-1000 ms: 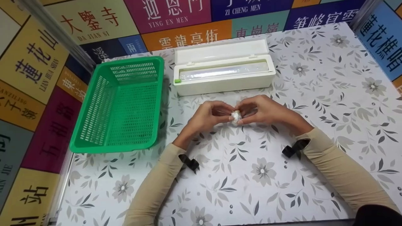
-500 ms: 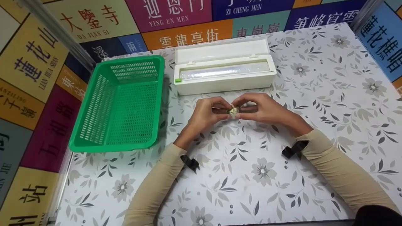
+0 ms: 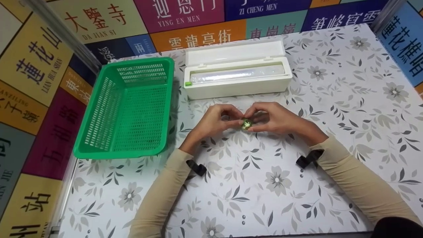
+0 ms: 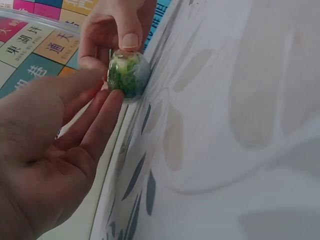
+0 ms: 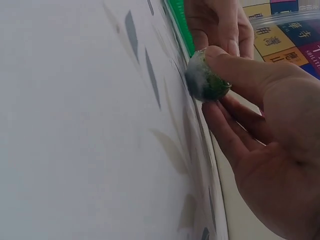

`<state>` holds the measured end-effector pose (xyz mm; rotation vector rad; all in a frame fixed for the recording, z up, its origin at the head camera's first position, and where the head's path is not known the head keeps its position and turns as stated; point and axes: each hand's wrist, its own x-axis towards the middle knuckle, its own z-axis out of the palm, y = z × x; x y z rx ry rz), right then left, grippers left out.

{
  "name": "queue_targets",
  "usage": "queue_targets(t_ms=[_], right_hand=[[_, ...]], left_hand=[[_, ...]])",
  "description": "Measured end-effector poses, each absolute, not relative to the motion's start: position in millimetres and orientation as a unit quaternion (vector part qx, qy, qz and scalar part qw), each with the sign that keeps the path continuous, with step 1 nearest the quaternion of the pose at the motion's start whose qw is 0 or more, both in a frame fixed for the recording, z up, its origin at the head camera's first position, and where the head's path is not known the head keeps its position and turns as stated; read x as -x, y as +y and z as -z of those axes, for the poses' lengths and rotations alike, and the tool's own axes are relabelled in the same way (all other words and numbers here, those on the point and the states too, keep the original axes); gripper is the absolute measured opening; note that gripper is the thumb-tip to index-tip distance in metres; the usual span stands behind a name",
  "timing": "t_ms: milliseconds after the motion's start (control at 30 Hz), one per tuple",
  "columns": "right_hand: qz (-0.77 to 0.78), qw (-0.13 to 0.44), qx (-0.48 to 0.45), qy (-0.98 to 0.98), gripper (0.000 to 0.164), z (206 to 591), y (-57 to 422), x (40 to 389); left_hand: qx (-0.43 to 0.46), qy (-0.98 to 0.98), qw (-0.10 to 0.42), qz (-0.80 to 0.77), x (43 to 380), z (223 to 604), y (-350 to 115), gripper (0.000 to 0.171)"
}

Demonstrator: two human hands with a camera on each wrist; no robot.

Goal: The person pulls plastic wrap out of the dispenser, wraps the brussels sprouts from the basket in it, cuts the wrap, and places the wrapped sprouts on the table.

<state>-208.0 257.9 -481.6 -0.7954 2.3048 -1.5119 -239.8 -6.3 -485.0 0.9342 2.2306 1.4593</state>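
Note:
A small green ball wrapped in clear film (image 3: 246,124) is held between both hands, in front of the long white box. My left hand (image 3: 218,119) pinches it from the left with thumb and fingertips. From the other side my right hand (image 3: 276,119) grips it between thumb and fingers. Dark and pale green shows through the shiny film on the ball (image 4: 128,75) in the left wrist view. In the right wrist view, the right thumb (image 5: 240,70) lies on top of the ball (image 5: 207,80), with fingers beneath it.
The white box (image 3: 238,88) has its lid (image 3: 234,54) raised and a roll of clear film (image 3: 238,73) inside. A green slider (image 3: 188,83) sits at its left end. Left of it stands a green perforated basket (image 3: 124,120). A floral cloth (image 3: 277,211) covers the table.
The fingers have turned the ball: its silvery-white side faced up earlier, and a green side faces up now. Both hands stay in nearly the same place, after a slight move away and back.

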Motion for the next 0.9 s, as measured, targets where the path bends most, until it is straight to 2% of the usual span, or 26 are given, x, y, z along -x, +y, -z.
queue_targets(t_ms=[200,367,433,600,900], right_hand=[[0.503,0.109,0.281,0.81,0.033,481.9,258.1,207.5],[0.489,0.038,0.268,0.829,0.034,484.8,257.4,209.8],[0.497,0.03,0.257,0.828,0.033,485.2,257.9,210.6],[0.512,0.05,0.242,0.823,0.032,484.7,260.8,211.9],[0.494,0.082,0.251,0.828,0.029,482.3,262.6,212.3]], left_hand=[[-0.305,0.778,0.154,-0.527,236.9,486.8,-2.0,0.023],[-0.306,0.803,0.1,-0.501,233.0,486.3,3.5,0.026],[-0.313,0.821,0.08,-0.471,232.2,485.2,5.6,0.031],[-0.309,0.843,0.067,-0.435,231.2,483.5,7.0,0.033],[-0.282,0.83,0.088,-0.472,230.8,484.2,6.8,0.027]])
